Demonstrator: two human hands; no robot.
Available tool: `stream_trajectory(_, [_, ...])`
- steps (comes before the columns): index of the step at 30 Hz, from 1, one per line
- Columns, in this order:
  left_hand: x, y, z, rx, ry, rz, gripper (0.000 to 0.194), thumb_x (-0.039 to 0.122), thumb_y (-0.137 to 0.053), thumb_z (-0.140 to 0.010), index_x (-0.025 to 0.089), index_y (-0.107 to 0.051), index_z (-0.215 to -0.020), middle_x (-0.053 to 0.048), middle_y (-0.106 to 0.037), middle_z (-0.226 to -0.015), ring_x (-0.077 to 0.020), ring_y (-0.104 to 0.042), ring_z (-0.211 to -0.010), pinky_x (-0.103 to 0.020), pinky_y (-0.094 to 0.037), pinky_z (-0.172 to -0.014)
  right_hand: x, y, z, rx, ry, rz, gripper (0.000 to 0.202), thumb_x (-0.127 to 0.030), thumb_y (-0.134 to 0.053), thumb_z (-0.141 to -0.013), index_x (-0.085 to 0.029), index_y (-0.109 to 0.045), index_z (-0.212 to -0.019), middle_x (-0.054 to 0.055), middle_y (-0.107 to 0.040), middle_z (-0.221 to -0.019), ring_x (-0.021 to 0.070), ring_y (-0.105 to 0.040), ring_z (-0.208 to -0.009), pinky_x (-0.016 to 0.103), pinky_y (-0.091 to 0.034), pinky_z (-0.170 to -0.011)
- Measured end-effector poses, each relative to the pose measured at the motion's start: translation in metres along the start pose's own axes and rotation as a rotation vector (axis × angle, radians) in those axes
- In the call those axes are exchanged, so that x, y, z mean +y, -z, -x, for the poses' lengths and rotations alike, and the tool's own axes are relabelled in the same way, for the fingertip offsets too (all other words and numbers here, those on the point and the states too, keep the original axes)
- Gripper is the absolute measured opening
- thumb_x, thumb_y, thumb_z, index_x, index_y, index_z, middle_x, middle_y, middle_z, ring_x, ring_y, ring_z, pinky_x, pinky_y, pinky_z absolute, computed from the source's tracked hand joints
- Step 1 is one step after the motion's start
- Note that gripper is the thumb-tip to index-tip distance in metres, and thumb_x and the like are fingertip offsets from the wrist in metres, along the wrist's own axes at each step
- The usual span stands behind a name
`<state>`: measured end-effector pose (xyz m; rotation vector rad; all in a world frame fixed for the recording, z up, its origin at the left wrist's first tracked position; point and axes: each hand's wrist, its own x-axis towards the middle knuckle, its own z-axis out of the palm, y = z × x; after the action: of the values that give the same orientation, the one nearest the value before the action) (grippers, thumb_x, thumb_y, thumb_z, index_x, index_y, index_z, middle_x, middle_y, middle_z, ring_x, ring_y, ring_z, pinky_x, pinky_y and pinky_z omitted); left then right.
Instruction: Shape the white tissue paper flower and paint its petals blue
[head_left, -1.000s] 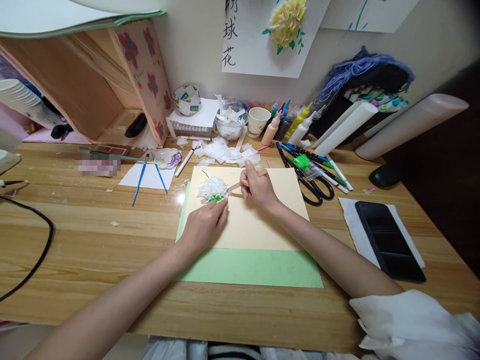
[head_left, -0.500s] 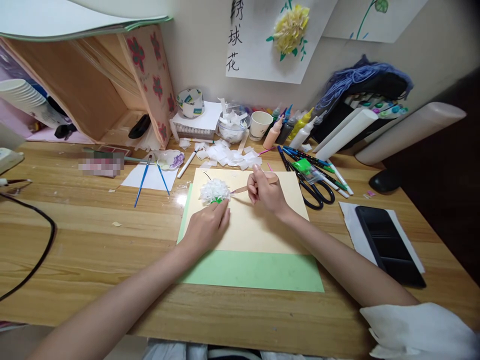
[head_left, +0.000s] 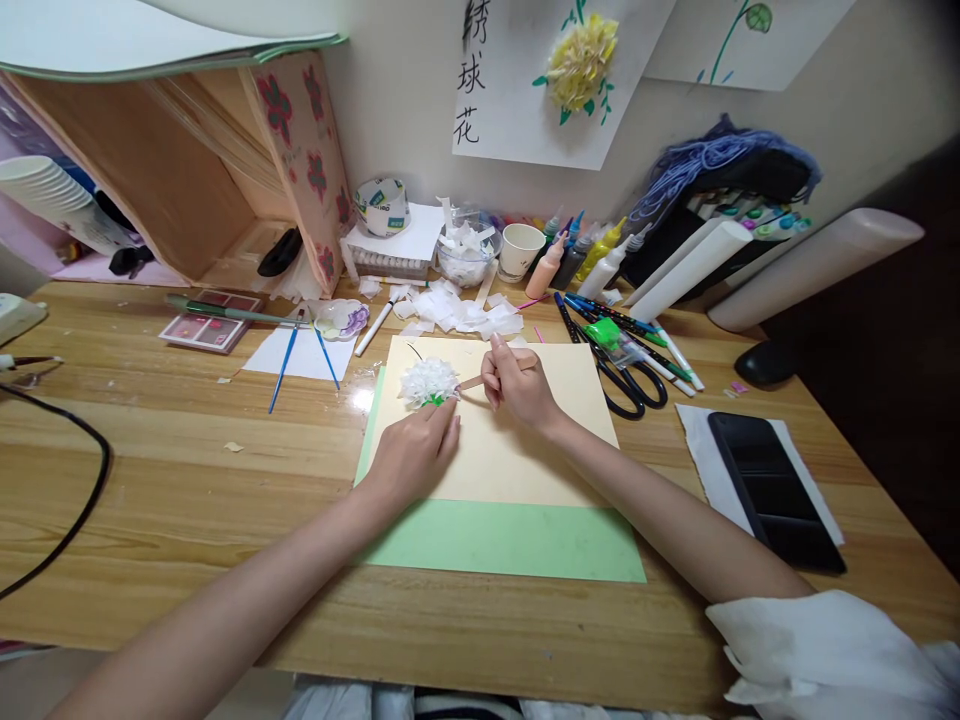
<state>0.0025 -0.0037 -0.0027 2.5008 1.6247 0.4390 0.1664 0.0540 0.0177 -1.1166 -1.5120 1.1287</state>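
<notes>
Left hand [head_left: 411, 452] just in front of white flower [head_left: 429, 382] on cream paper [head_left: 502, 462], fingers together, can't tell if pinching | right hand [head_left: 520, 386] right of flower, fingers holding wooden stick [head_left: 472, 381], now moved nearer, so work seems at that edge | paper bits [head_left: 459, 309] behind flower

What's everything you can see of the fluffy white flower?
The white flower is a round, ruffled puff that looks like tissue paper, on the upper left of the cream sheet, with green at its lower edge. The left hand has a fingertip by that green; the right hand holds a stick, tip at the flower's right edge. Touching isn't clear.
</notes>
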Motion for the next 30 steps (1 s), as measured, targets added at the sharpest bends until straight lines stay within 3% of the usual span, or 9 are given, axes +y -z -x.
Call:
stream_trajectory(10, [-0.001, -0.001, 0.001, 0.017, -0.017, 0.016, 0.030, 0.026, -0.039, -0.096, 0.016, -0.061, -0.115, -0.005, -0.073, -0.090, -0.0186, -0.068, -0.075, -0.027, -0.043, -0.058, -0.015, -0.011, -0.033, 0.006, -0.146, 0.129, 0.062, -0.054, -0.034, -0.093, -0.021, -0.037, -0.040, -0.005, -0.036, -0.025, 0.0073, -0.038, -0.026, 0.023, -0.030, -0.040])
stream_trajectory(14, [-0.001, -0.002, 0.001, 0.041, -0.023, 0.010, 0.030, 0.026, -0.040, -0.095, 0.016, -0.060, -0.115, -0.005, -0.072, -0.086, -0.0190, -0.068, -0.074, -0.028, -0.042, -0.056, -0.025, 0.006, -0.035, -0.090, -0.180, 0.088, 0.062, -0.055, -0.039, -0.090, -0.018, -0.043, -0.040, -0.003, -0.041, -0.027, 0.0062, -0.037, -0.026, 0.022, -0.026, -0.037])
stream_trajectory(17, [-0.002, -0.003, 0.002, 0.057, -0.039, 0.009, 0.029, 0.025, -0.041, -0.095, 0.016, -0.061, -0.114, -0.003, -0.071, -0.082, -0.0194, -0.068, -0.071, -0.029, -0.042, -0.055, -0.029, 0.029, -0.028, 0.046, -0.088, 0.065, 0.057, -0.053, -0.043, -0.089, -0.018, -0.046, -0.045, -0.003, -0.045, -0.034, 0.0068, -0.040, -0.031, 0.021, -0.027, -0.038])
stream_trajectory(20, [-0.004, -0.004, 0.002, 0.083, -0.051, 0.024, 0.028, 0.025, -0.041, -0.094, 0.015, -0.061, -0.112, -0.003, -0.071, -0.081, -0.0193, -0.068, -0.071, -0.029, -0.043, -0.056, -0.020, 0.052, -0.018, 0.191, 0.093, 0.187, 0.037, -0.045, -0.053, -0.087, -0.017, -0.056, -0.062, 0.000, -0.060, -0.056, 0.0104, -0.054, -0.051, 0.022, -0.040, -0.052])
stream_trajectory(23, [-0.005, -0.005, 0.003, 0.113, -0.055, 0.050, 0.026, 0.024, -0.041, -0.094, 0.016, -0.059, -0.112, -0.004, -0.073, -0.089, -0.0187, -0.069, -0.075, -0.028, -0.045, -0.059, 0.000, 0.067, -0.009, 0.168, 0.202, 0.471, 0.016, -0.033, -0.059, -0.084, -0.019, -0.061, -0.090, 0.005, -0.070, -0.089, 0.0177, -0.064, -0.080, 0.029, -0.047, -0.073])
stream_trajectory(26, [-0.005, -0.005, 0.003, 0.113, -0.044, 0.063, 0.025, 0.024, -0.041, -0.094, 0.017, -0.058, -0.111, -0.003, -0.073, -0.088, -0.0179, -0.068, -0.073, -0.028, -0.044, -0.059, 0.020, 0.072, -0.005, 0.084, 0.247, 0.706, 0.014, -0.023, -0.065, -0.077, -0.019, -0.061, -0.090, 0.007, -0.070, -0.089, 0.0216, -0.064, -0.083, 0.032, -0.047, -0.073])
stream_trajectory(30, [-0.005, -0.003, 0.004, 0.107, -0.028, 0.080, 0.025, 0.025, -0.041, -0.094, 0.015, -0.057, -0.111, -0.003, -0.073, -0.084, -0.0171, -0.067, -0.066, -0.028, -0.043, -0.058, 0.038, 0.070, -0.007, 0.096, 0.275, 0.764, 0.006, -0.014, -0.059, -0.076, -0.020, -0.058, -0.078, 0.006, -0.068, -0.077, 0.0215, -0.063, -0.074, 0.032, -0.047, -0.069])
